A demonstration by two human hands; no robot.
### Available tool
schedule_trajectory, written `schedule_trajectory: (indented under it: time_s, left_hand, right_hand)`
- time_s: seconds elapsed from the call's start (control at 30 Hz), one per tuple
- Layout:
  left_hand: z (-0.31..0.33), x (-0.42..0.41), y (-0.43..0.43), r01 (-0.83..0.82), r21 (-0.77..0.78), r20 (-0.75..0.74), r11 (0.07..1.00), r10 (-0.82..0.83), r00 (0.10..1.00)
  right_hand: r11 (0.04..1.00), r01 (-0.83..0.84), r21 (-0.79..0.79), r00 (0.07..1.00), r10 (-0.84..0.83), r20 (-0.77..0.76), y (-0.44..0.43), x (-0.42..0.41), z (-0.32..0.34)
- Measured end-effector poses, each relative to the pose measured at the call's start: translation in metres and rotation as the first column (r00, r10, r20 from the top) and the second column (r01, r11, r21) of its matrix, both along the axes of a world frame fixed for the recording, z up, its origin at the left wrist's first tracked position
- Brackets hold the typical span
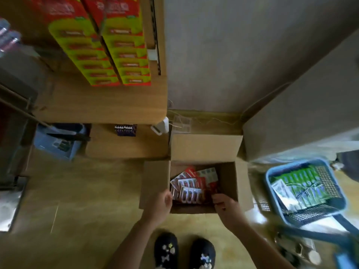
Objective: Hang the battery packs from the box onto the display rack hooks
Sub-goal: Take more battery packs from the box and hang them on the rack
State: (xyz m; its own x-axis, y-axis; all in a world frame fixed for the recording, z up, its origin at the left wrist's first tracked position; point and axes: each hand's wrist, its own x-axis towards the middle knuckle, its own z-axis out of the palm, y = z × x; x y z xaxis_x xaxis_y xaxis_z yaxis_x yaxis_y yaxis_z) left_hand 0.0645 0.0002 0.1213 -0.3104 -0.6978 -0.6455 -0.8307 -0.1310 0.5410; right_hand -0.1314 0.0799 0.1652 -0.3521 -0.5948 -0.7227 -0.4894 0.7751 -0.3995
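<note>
The packs lie in a loose pile of red and white cards inside the open box on the floor. The left grip is at the box's near left corner, fingers curled beside the pile. The right grip reaches over the box's near wall, fingers bent onto a red pack. I cannot tell whether either is clamped on a pack. Right of the box sits a blue basket. 2 shoes stand just short of the box.

The battery packs are red and white, the box brown, the basket blue.
</note>
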Motion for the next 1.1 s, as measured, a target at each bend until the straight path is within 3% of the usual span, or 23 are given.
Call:
schedule_trajectory:
  time_s: [0.23,0.47,0.6,0.73,0.87,1.0,1.1]
  left_hand:
    - [-0.105,-0.059,0.013,0.038,0.054,-0.013,0.998,-0.038,0.999]
    - [-0.228,-0.097,0.007,0.193,-0.007,0.045,0.981,-0.192,0.98]
    - [-0.295,-0.115,-0.003,0.319,0.021,0.043,0.947,-0.32,0.946]
    - [-0.343,-0.126,-0.005,0.522,0.025,0.021,0.853,-0.522,0.853]
    - [-0.359,-0.127,0.001,0.642,-0.057,0.059,0.765,-0.639,0.767]
    - [-0.347,-0.12,0.002,0.727,-0.022,0.108,0.687,-0.721,0.685]
    - [-0.328,-0.107,0.0,0.651,0.057,0.135,0.757,-0.652,0.746]
  right_hand:
    - [0.996,0.052,0.073,0.998,-0.054,0.025,0.03,-0.047,-0.123]
    - [0.985,-0.048,0.165,0.999,0.043,0.034,0.023,-0.067,-0.261]
    - [0.952,-0.232,0.198,0.971,0.238,-0.005,0.005,-0.077,-0.328]
    - [0.873,-0.44,0.212,0.869,0.473,-0.143,-0.008,-0.094,-0.381]
    - [0.767,-0.524,0.371,0.761,0.617,-0.2,-0.008,-0.094,-0.392]
    - [0.706,-0.553,0.442,0.717,0.674,-0.179,-0.004,-0.09,-0.373]
    - [0.748,-0.538,0.389,0.766,0.626,-0.146,-0.002,-0.092,-0.349]
